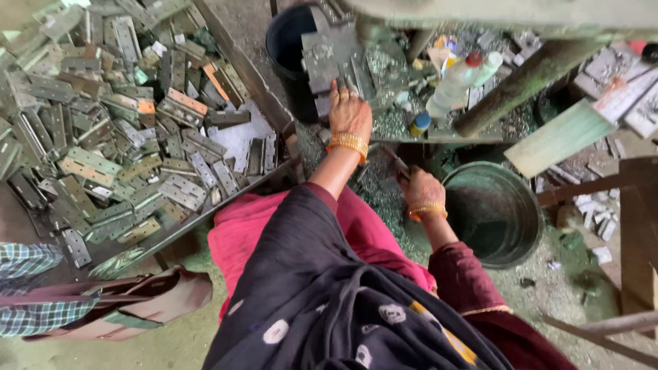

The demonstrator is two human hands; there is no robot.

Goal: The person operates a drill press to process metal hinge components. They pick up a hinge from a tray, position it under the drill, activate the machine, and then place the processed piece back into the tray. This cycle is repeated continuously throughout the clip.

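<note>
My left hand [349,113], with gold bangles at the wrist, reaches forward onto the machine bed and its fingertips hold the near edge of a grey metal plate [327,58]. My right hand [423,194], also bangled, is lower and nearer to me, closed around a thin dark rod [396,162] that points up and to the left. Metal shavings cover the bed [384,123] between the two hands. My pink and black clothing fills the bottom of the view.
A big heap of flat hinge plates [123,123] lies on the left. A dark bucket [284,41] stands behind the plate, a round dusty bin [497,212] to the right. Plastic bottle [452,85], slanted bar [528,79], brown bag [130,305], another person's checked sleeve [27,264].
</note>
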